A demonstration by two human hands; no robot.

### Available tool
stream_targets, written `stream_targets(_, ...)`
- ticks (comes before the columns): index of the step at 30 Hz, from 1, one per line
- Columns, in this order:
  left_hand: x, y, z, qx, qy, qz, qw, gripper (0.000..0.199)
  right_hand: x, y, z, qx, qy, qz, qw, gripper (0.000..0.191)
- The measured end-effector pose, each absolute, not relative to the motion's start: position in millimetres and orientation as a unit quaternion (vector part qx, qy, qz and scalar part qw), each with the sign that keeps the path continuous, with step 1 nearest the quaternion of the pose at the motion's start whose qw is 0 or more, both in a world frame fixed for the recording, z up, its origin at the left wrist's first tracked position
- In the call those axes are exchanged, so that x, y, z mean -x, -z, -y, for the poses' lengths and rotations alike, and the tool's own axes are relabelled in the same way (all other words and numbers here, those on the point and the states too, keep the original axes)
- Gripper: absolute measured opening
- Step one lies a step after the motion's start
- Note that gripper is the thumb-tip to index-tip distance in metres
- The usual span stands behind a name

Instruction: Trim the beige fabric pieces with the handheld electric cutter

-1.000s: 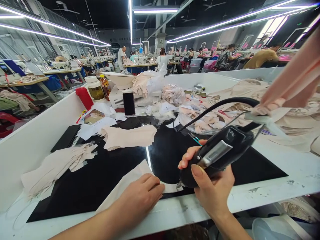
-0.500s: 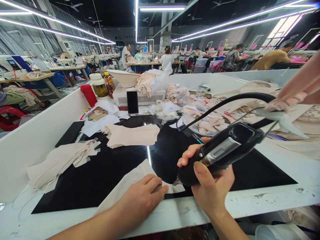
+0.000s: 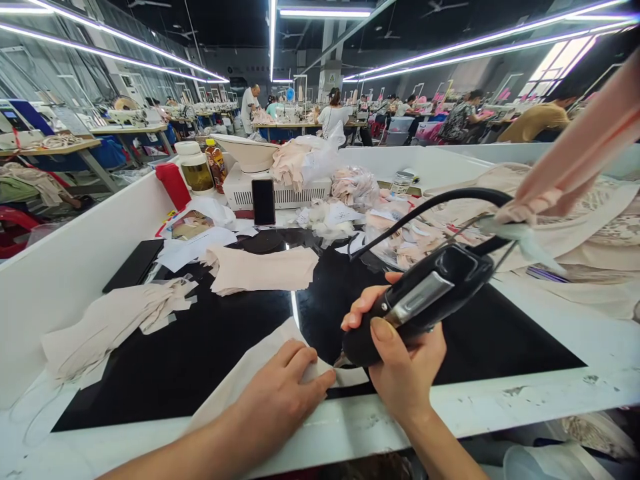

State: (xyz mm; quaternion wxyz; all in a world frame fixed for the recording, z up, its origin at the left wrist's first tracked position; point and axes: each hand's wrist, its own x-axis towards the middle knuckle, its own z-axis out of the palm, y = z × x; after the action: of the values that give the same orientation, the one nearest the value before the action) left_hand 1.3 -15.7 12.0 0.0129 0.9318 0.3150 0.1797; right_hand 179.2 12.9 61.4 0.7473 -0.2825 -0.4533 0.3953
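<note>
We have the tool's tip (image 3: 342, 361) at the edge of the cloth (image 3: 250, 370), so this piece looks to be in hand rather than finished. The cloth lies flat near the bench's front edge, and a pale end of it shows beyond the tip. We cannot tell whether it is cut there, or how much of it is done.

Our left hand (image 3: 280, 387) lies palm down on the cloth, loosely open, fingers slightly bent. Our right hand (image 3: 410, 380) is wrapped round the black tool (image 3: 450, 267), which slants up to a cable (image 3: 425, 208) and a pink strip (image 3: 565, 173).

A pale stack (image 3: 265, 270) lies beyond the cloth and a looser bundle (image 3: 110, 327) to its left; the pictures do not show whether either has been worked on.

Under all this is a black sheet (image 3: 190, 353) on our white bench (image 3: 510, 400), with raised sides. At its back we see a phone (image 3: 263, 202), a scale (image 3: 237, 190), a jar (image 3: 194, 167), a bottle (image 3: 216, 163) and bagged pieces (image 3: 355, 188); more fabric (image 3: 595, 257) heaps at the right.

Past it, people sit or stand among rows of machines, under strip lights (image 3: 325, 13).
</note>
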Motion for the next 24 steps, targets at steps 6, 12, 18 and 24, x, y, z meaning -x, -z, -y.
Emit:
stream_targets(6,-3,-14,17,-0.924,-0.187,-0.333,0.019,0.018,-173,-60,-16,0.269,-0.408,0.458,0.742,0.040)
stream_targets(12,-3,-10,17,-0.919,-0.205,-0.336,0.019,0.019,-172,-57,-17,0.281,-0.404,0.467,0.735,0.036)
stream_targets(18,-3,-12,18,-0.920,-0.189,-0.342,0.018,0.018,-170,-59,-20,0.271,-0.416,0.452,0.741,0.045)
stream_targets(24,-3,-13,20,-0.919,-0.199,-0.339,0.028,0.022,-166,-56,-22,0.285,-0.404,0.472,0.730,0.040)
